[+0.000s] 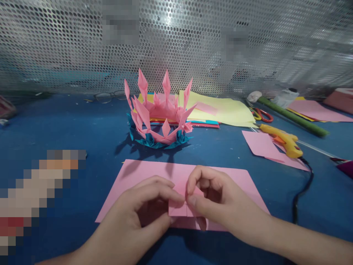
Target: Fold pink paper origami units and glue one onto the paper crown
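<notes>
Between my hands is a small folded piece of pink paper (178, 210), with a crease down its middle. My left hand (138, 208) grips its left side, thumb below and fingers on top. On the right part of the same paper, my right hand (217, 198) is closed, with thumb and forefinger pinched near the centre crease. Beneath both hands lies a larger pink sheet (116, 184), flat on the blue table (68, 136). Beyond that sheet stands a pink paper crown (162, 138) with pointed tips and blue folded pieces around its base.
At the right, a yellow glue gun (284, 140) with a black cord rests on pink paper pieces (256, 143). Behind it are red-handled scissors (264, 115) and a green stem-like rod (292, 116). Yellow sheets (226, 110) lie behind the crown, before a perforated metal panel (176, 44).
</notes>
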### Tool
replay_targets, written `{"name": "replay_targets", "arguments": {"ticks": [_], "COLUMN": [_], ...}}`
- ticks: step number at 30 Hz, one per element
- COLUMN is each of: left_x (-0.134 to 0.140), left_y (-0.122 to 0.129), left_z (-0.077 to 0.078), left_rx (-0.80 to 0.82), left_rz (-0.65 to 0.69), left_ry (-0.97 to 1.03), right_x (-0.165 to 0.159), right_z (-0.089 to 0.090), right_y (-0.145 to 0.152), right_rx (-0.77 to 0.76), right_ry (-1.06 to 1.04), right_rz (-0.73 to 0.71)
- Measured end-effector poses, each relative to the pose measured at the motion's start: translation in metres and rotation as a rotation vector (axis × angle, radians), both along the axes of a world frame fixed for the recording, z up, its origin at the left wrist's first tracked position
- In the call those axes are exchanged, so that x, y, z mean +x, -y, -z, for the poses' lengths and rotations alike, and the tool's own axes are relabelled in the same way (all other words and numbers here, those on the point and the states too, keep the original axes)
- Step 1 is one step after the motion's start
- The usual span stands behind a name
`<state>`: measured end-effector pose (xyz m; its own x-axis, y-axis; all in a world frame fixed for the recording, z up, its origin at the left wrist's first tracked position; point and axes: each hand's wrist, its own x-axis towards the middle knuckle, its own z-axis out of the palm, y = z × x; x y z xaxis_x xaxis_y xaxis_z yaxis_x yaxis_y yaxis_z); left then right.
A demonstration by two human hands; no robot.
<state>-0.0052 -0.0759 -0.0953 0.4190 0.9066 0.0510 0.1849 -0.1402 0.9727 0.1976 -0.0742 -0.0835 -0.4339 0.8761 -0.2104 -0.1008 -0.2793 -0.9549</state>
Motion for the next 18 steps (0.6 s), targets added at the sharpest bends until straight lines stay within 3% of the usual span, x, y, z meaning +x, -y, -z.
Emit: {"name": "replay_targets", "arguments": {"ticks": [4, 10, 18], "left_x": [0.0000, -0.0013, -0.0038], "left_y": [-0.0007, -0.0016, -0.0003], "left_z": [0.0018, 0.0043, 0.0059], "left_rx": [-0.074, -0.134, -0.245], "left_rz": [-0.079, -0.087, -0.070], "left_ry": [0.127, 0.194, 0.232], "right_x": [-0.0009, 0.0008, -0.0004], "right_z": [-0.0008, 0.0035, 0.0048], "right_y": [0.0018, 0.0041, 0.0074], "right_rx": [0.030, 0.138, 0.105], "right_ry": [-0.036, -0.024, 0.057], "right_rz": [-0.015, -0.058, -0.114]}}
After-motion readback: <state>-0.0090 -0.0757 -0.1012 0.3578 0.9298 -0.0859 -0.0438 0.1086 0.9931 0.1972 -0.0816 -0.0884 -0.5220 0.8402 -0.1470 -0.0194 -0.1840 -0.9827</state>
